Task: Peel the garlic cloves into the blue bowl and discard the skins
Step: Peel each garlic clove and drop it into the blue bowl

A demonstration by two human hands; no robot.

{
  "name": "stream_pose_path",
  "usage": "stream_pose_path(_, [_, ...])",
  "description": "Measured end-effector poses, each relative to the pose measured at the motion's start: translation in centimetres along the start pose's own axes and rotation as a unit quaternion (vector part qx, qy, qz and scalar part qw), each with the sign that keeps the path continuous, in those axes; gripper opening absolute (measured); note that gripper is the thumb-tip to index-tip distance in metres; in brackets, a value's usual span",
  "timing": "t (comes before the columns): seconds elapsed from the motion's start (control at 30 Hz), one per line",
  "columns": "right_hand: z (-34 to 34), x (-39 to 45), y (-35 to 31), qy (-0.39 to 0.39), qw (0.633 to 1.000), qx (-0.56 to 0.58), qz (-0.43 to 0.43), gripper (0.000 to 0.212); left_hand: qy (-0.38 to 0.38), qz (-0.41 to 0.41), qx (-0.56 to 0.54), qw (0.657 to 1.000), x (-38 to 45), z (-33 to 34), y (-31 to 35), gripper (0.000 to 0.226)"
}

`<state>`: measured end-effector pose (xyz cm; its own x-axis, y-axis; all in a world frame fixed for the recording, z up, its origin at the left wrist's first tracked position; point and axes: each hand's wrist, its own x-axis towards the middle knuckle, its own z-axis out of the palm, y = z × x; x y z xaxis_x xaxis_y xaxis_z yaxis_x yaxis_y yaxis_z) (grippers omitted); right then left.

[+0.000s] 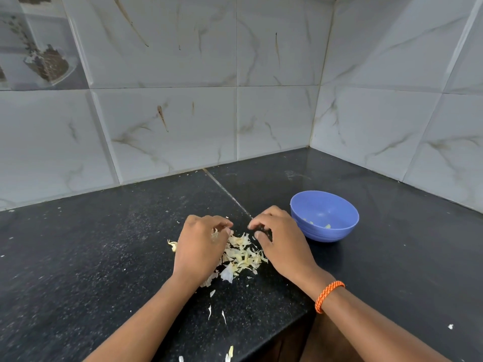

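Black stone worktop, one. Blue bowl, one, right of both hands, a few peeled garlic pieces inside. Garlic skins, one loose pile, between and under the hands. Left hand, fingers curled, pinching skins. Right hand, fingers curled over the pile; whether they hold anything cannot be told.

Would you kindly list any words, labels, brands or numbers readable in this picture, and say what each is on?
None. The blue bowl, the wall tiles, the picture tile, the black counter and the orange wristband carry no legible text.
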<state>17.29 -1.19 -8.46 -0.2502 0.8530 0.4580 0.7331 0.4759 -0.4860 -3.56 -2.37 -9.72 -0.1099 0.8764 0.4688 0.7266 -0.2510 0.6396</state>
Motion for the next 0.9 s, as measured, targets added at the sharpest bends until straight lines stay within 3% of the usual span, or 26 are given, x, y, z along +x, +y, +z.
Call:
stream_pose_path(0.07, [-0.3,0.7,-0.3,-0.033,0.999,-0.025,0.002,0.022,-0.016,0.023,0.029,0.999,0.1,0.1,-0.2,0.012])
stream_pose_path(0.23, [0.5,1.3,-1.3,-0.11,0.992,-0.048,-0.026,0.012,-0.076,0.047,0.102,0.991,0.1,0.0,-0.5,0.013])
stream_pose_path(0.43, [0.6,2.1,-1.3,-0.131,0.99,-0.048,-0.025,0.009,-0.065,0.051,0.099,0.992,0.2,0.1,-0.7,0.004])
stream_pose_path(0.73, [-0.6,3.3,-0.7,-0.058,0.998,0.02,-0.003,0.012,0.022,0.051,0.006,0.998,0.9,-0.2,-1.3,0.012])
stream_pose_path(0.9, [-0.7,3.9,-0.5,-0.025,0.997,0.065,0.022,0.012,0.042,0.029,-0.015,0.999,0.9,-0.6,-1.3,0.029])
